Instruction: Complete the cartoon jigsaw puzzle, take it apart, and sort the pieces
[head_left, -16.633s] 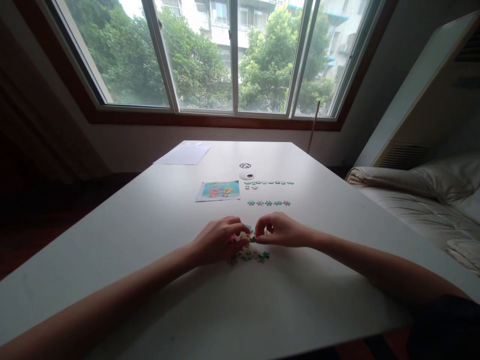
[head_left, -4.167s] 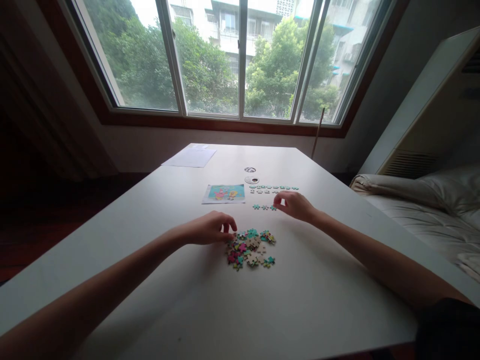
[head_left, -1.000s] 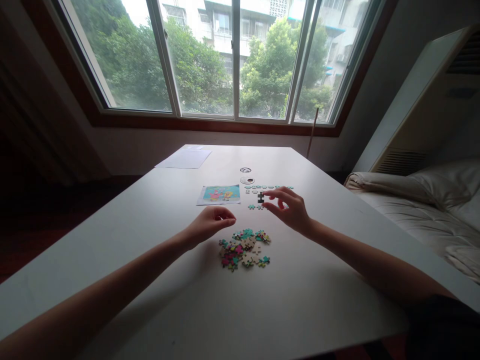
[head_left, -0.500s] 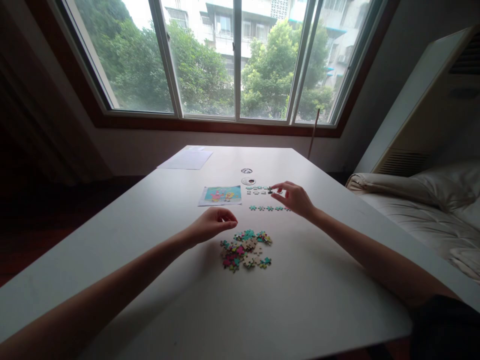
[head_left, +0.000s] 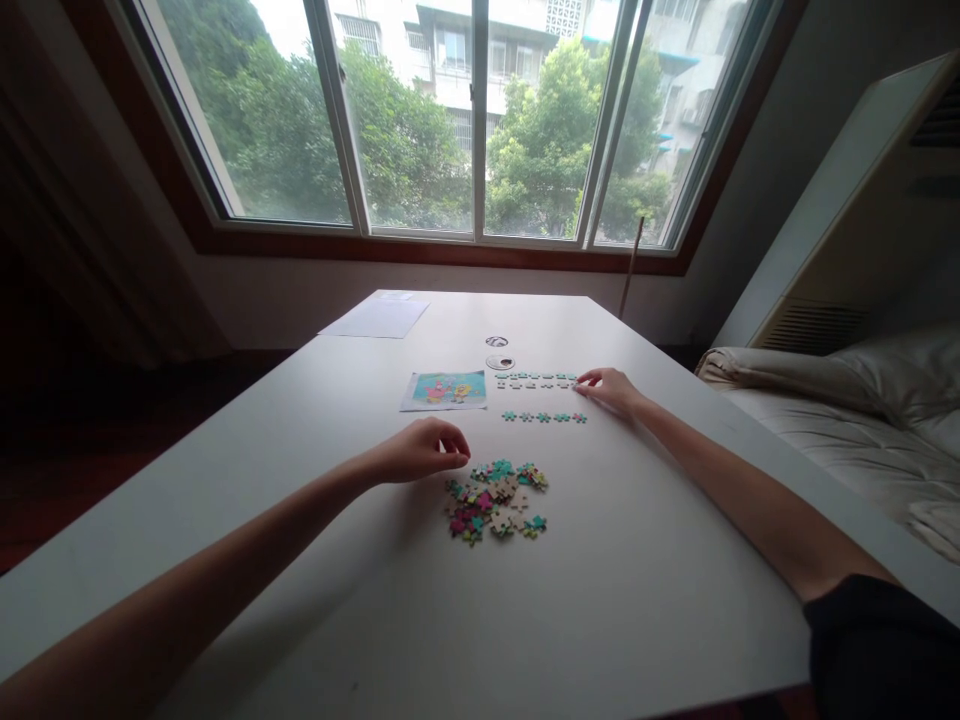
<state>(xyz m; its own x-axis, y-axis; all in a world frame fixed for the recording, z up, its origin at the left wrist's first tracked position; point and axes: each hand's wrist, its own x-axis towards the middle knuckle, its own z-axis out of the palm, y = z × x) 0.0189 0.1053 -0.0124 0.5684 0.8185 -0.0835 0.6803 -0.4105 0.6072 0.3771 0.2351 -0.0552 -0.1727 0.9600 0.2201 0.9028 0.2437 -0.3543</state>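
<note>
A heap of loose jigsaw pieces in teal, pink and cream lies mid-table. My left hand rests just left of the heap with its fingers curled in a loose pinch; what they hold, if anything, is too small to make out. My right hand reaches far forward, fingertips pressed together at the right end of the far row of pieces. A nearer row of teal pieces lies just below that. A colourful reference picture lies left of the rows.
The white table stretches to a wide window. Two small round objects sit beyond the rows, and a sheet of paper lies at the far left. A bed with pale bedding stands close on the right.
My right hand, which held a dark piece up a second ago, has moved forward and right and come down at the right end of the far row. My left hand has barely shifted.
</note>
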